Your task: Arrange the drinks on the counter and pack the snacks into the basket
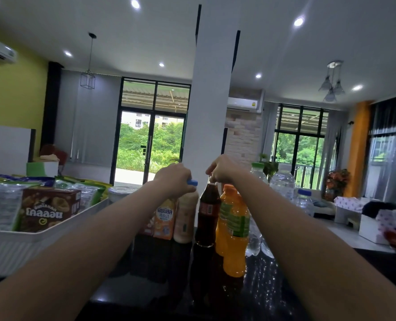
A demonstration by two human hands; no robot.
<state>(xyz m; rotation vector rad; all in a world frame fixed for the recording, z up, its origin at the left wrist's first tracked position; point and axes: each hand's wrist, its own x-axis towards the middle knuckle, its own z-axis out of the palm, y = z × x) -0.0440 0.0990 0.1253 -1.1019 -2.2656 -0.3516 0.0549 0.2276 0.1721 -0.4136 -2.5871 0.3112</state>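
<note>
Presently, both bare arms are extended forward over a dark glossy counter [273, 281]; the left hand [172, 179] is closed from above around the blue-capped top of a pale beige drink bottle [185, 216], which stands upright on the counter; the right hand [222, 169] is pinched around the neck and cap of a dark cola bottle [208, 218], likewise upright and standing just beside the beige bottle on its right. An orange juice carton [165, 220] is noted immediately left of the beige bottle, touching or nearly touching it; a further carton behind it is largely hidden by the left forearm. An orange soda bottle [233, 230] stands just right of the cola bottle, partly overlapped by the right forearm; whether the two touch cannot be told. Clear water bottles [282, 184] are grouped behind and to the right of the orange bottle, one with a green cap and one with a blue cap. A white basket [60, 229] is recorded at the left of the counter, well apart from the drinks; within it a brown snack box [49, 208] stands against the near wall, with several green and clear snack packets [85, 188] lying behind and beside it.
</note>
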